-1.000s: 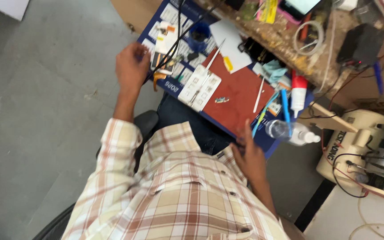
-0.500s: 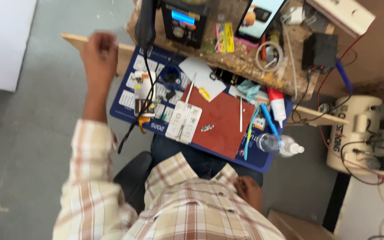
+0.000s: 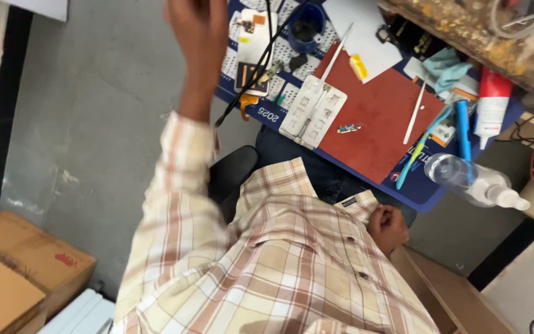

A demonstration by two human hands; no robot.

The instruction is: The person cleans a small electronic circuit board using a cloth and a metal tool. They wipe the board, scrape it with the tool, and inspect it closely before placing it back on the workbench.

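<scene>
Left hand raised beside black cable, fingers blurred, can't tell grip. Right hand fisted at shirt, holding nothing visible, well below red mat.

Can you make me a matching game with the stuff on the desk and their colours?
Things:
1. mat
2. cup
3. tray
4. bottle

Colours:
A. clear
B. white
C. red
D. blue

Pairs: 1-C, 2-D, 3-B, 4-A

Bonus: the left hand is raised near a black cable, and the right hand is curled at the shirt.
</scene>
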